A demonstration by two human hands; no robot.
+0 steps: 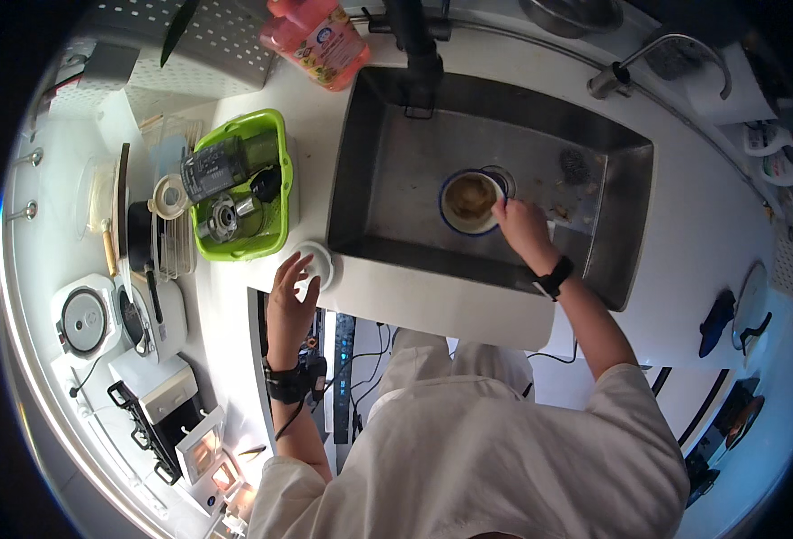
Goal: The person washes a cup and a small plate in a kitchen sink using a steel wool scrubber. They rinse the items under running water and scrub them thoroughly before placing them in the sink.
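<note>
Over the sink [403, 151], my right hand [528, 232] grips a white enamel mug [447, 202] with a blue rim by its handle side. Brown residue or liquid shows inside the mug. Its height above the sink floor is hard to judge. My left hand [289, 296] has its fingers spread beside a round white lid or dish [324, 263] on the counter, left of the sink. Whether the fingertips touch that piece cannot be told.
A green plastic basket [283, 222] holds a dark jar and clear appliance parts. Behind it stands a pink detergent bottle [326, 47]. The black faucet [423, 67] overhangs the sink. Food scraps [561, 214] and a dark scrubber [573, 166] lie in the sink's right part.
</note>
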